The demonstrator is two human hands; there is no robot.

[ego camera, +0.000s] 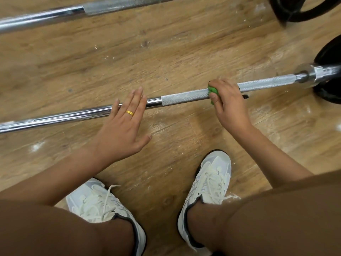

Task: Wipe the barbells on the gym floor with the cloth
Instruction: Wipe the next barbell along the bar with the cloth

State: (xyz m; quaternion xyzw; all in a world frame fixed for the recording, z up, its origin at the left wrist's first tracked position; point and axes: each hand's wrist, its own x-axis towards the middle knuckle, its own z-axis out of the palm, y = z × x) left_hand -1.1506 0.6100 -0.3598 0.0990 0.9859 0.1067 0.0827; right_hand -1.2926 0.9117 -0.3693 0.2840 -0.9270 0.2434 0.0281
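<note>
While the right hand [228, 100] clasps the cloth [213, 90], the barbell [184, 97] lies left-right, left hand [125, 124] spread flat.

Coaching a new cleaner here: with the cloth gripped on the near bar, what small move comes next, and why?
Probably slide the right hand and green cloth leftward along the near barbell: it grips the knurled stretch, and the open left hand lies across the smooth part, seemingly steadying it.

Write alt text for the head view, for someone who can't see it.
A person's right hand grips a green cloth around the knurled part of the near barbell on a wooden floor. The left hand lies open over its smooth part; a second barbell lies beyond.
</note>
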